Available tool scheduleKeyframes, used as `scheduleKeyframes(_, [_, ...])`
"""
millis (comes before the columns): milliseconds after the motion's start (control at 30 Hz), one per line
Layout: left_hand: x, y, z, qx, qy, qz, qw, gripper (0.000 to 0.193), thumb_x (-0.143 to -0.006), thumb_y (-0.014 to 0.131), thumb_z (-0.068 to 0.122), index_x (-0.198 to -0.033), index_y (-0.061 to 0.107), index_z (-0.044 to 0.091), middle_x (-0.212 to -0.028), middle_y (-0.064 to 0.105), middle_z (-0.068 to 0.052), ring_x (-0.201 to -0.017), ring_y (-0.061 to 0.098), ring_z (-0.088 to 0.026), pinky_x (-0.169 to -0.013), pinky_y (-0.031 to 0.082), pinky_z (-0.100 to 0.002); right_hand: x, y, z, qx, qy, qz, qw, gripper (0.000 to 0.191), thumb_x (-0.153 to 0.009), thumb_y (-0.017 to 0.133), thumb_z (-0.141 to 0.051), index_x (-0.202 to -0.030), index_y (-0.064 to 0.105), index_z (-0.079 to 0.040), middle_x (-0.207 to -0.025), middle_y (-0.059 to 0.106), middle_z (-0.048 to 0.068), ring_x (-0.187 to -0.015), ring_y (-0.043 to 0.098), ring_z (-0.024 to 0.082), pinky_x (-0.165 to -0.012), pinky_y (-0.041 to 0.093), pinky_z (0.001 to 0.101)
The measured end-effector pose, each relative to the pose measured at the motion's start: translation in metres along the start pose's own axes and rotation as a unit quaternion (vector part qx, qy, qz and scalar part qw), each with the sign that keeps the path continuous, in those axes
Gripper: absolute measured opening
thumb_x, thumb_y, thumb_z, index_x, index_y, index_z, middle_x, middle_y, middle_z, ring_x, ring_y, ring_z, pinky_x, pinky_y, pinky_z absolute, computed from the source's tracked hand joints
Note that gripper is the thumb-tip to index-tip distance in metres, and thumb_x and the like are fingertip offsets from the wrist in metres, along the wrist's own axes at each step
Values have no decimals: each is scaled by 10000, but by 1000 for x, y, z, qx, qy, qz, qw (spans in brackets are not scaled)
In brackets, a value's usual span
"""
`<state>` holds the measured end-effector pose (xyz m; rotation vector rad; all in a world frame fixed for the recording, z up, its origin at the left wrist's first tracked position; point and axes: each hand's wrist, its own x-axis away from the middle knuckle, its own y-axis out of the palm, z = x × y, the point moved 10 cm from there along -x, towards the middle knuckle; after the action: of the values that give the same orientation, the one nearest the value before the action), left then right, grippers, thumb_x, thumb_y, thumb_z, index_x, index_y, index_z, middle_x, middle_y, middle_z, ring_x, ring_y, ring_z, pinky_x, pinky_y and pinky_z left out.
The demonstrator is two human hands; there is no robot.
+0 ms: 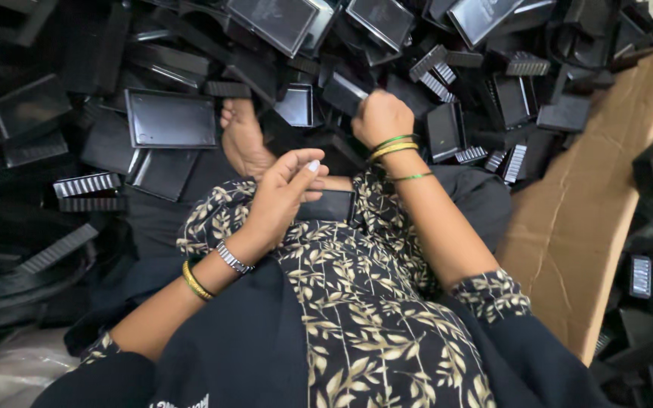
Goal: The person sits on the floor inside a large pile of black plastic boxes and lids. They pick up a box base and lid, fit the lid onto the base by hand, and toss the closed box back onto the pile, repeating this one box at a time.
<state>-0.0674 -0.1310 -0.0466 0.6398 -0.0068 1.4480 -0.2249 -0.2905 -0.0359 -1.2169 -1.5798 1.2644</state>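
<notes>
1. one flat black plastic piece (pixel 328 205) lies on the person's lap, on the leaf-patterned cloth, just under the left hand (pixel 281 198).
2. the left hand rests on the near edge of that piece; its fingers are curled loosely together, thumb laid across the fingertips, touching the piece rather than plainly pinching it.
3. the right hand (pixel 381 117) is stretched out into the heap, closed in a fist around a small black plastic part (pixel 344 93), only a corner of which shows.
4. the left wrist carries two bands: one metal bracelet and one yellow bangle; the right wrist carries three thin bangles, green and yellow.
5. one bare foot (pixel 242 136) lies between the hands, among the parts.
6. a heap of black plastic trays and ribbed parts (pixel 171 119) spreads all around the legs, too many and too overlapped to count; about four glossy rectangular trays show clearly along the top.
7. one sheet of brown cardboard (pixel 595 196) slants along the right side, against the pile.
</notes>
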Motion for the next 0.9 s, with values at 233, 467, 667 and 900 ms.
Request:
scheduleKeyframes(233, [0,0,-3,16,-5,4,1000,354,-1025,589,249,-1326,611,63,-1118,707,-46,-937,659,-84,-797,540,-226,-34,-122,-70,-152,-171,199,953,311,-943,840,-332,-1138,729,-117,-1126,667,125,-1079,631,352,-929,536,462])
scheduleKeyframes(467, [4,-2,9,19,-4,25,999,355,-1018,584,242,-1322,613,60,-1132,707,-52,-949,663,-92,-790,544,-227,-99,-117,-135,-35,-228,126,965,995,-602,916,-660,-1446,585,-251,-1525,471,225,-1267,466,586,-878,456,636])
scheduleKeyframes(667, [0,2,5,24,0,16,1000,348,-1022,584,232,-1318,618,52,-1129,708,-60,-960,660,-90,-787,546,-234,-76,-114,-96,-136,-200,119,963,859,-731,849,-519,-1452,573,-141,-1454,590,140,-1156,672,412,-981,550,467])
scheduleKeyframes(900, [-2,6,2,13,-5,10,1000,345,-1024,575,231,-1313,623,48,-1128,709,-71,-944,664,-107,-809,554,-252,-36,-134,-59,-110,-119,161,973,746,-700,808,-365,-1335,605,-31,-1377,628,180,-1123,670,410,-927,541,468])
